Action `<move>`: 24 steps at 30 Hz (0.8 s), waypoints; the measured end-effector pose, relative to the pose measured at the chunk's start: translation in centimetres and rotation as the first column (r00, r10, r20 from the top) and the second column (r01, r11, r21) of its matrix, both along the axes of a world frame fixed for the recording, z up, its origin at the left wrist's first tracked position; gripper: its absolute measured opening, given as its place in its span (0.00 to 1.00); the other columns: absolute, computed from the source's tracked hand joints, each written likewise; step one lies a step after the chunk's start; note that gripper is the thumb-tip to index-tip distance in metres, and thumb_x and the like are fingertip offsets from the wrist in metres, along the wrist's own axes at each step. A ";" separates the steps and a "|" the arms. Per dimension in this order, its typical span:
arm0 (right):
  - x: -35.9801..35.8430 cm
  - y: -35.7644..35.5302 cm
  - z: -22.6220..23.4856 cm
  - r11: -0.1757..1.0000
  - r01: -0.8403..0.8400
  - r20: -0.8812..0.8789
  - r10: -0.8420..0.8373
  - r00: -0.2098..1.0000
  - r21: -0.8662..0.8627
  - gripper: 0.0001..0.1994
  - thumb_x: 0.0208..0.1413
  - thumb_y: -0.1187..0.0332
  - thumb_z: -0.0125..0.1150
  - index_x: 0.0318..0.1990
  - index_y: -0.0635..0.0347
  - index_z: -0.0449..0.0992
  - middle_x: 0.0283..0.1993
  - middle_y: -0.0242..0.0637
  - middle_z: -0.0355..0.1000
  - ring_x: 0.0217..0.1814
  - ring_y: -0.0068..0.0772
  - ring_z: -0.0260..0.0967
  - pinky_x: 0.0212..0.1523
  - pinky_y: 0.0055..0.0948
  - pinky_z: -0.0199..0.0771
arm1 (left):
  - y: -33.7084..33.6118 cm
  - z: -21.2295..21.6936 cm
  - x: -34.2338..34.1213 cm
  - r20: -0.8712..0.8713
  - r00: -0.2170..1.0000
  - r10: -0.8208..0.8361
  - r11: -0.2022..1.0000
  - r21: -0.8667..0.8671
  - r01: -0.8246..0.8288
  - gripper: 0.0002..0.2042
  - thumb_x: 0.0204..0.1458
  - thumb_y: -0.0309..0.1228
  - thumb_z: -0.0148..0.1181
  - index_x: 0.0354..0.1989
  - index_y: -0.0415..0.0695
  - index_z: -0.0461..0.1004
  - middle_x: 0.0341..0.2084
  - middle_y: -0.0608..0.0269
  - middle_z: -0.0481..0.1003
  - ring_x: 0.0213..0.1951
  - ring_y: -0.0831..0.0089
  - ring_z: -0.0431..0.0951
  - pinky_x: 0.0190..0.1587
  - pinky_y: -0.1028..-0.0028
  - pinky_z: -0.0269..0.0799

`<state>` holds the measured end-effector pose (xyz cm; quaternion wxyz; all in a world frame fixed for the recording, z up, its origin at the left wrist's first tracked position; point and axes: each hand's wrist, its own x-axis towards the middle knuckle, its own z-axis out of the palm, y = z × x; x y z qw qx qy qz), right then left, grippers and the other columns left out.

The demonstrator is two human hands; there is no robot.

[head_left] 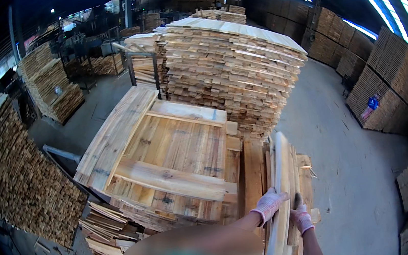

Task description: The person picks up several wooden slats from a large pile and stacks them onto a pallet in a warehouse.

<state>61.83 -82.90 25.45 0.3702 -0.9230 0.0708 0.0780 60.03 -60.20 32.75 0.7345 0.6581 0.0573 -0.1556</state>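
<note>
A long pale wooden board [282, 168] stands tilted on edge at the lower right, above a stack of other boards. My left hand [271, 205], in a pinkish-white work glove, reaches across from the left and is closed on its left side. My right hand [301, 218], gloved alike with darker fingertips, grips the same board from the right, slightly nearer to me. Part of the fingers of both hands is hidden at the wood. Just left of the hands lies a broad stack of planks [170, 145], with a few boards laid crosswise on top.
A tall lumber stack [226, 62] rises behind the planks. Another wood pile [24, 172] stands at the left, with loose offcuts [106, 228] nearer to me. Grey concrete floor [342, 161] runs along the right, towards stacked wood [389, 82]. A metal post frame [156, 74] stands behind the planks.
</note>
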 end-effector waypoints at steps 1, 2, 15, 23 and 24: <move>-0.8 1.1 1.0 0.951 -0.030 0.035 0.020 0.999 0.309 0.56 0.42 0.63 0.77 0.77 0.58 0.45 0.69 0.55 0.61 0.67 0.49 0.64 0.66 0.37 0.67 | 2.0 1.7 -1.0 0.013 1.000 0.014 0.991 -0.136 -0.012 0.41 0.49 0.47 0.69 0.65 0.30 0.61 0.55 0.44 0.74 0.55 0.59 0.75 0.60 0.67 0.67; -1.7 1.0 1.3 0.967 -0.037 0.058 0.023 0.998 0.253 0.54 0.43 0.65 0.76 0.76 0.60 0.46 0.67 0.53 0.63 0.66 0.47 0.65 0.65 0.36 0.69 | 4.1 3.9 -2.3 0.027 0.999 0.028 0.961 -0.276 -0.019 0.42 0.49 0.46 0.70 0.66 0.30 0.60 0.56 0.45 0.74 0.56 0.60 0.74 0.61 0.68 0.66; -6.8 21.9 19.2 0.895 -0.178 0.220 0.093 0.971 0.409 0.43 0.49 0.69 0.65 0.74 0.63 0.53 0.68 0.50 0.62 0.66 0.41 0.64 0.65 0.34 0.66 | 39.9 13.7 -3.4 0.101 0.991 0.092 0.706 0.695 -0.136 0.41 0.50 0.44 0.66 0.70 0.43 0.54 0.56 0.40 0.70 0.55 0.48 0.76 0.54 0.53 0.73; -2.4 41.1 18.0 0.783 -0.222 0.071 0.320 0.945 -0.581 0.44 0.52 0.43 0.64 0.71 0.58 0.56 0.59 0.64 0.67 0.60 0.63 0.69 0.58 0.51 0.71 | 38.2 11.4 -0.4 0.085 0.992 0.096 0.359 0.926 -0.115 0.44 0.48 0.44 0.63 0.73 0.49 0.49 0.66 0.28 0.55 0.61 0.34 0.68 0.62 0.47 0.67; -2.0 42.4 18.3 0.793 -0.267 0.014 0.328 0.945 -0.547 0.46 0.52 0.39 0.62 0.71 0.58 0.56 0.61 0.67 0.65 0.61 0.68 0.68 0.60 0.54 0.70 | 39.3 9.9 0.1 0.101 0.984 0.149 0.321 0.936 -0.144 0.45 0.47 0.44 0.64 0.74 0.50 0.49 0.66 0.28 0.55 0.62 0.33 0.67 0.63 0.47 0.67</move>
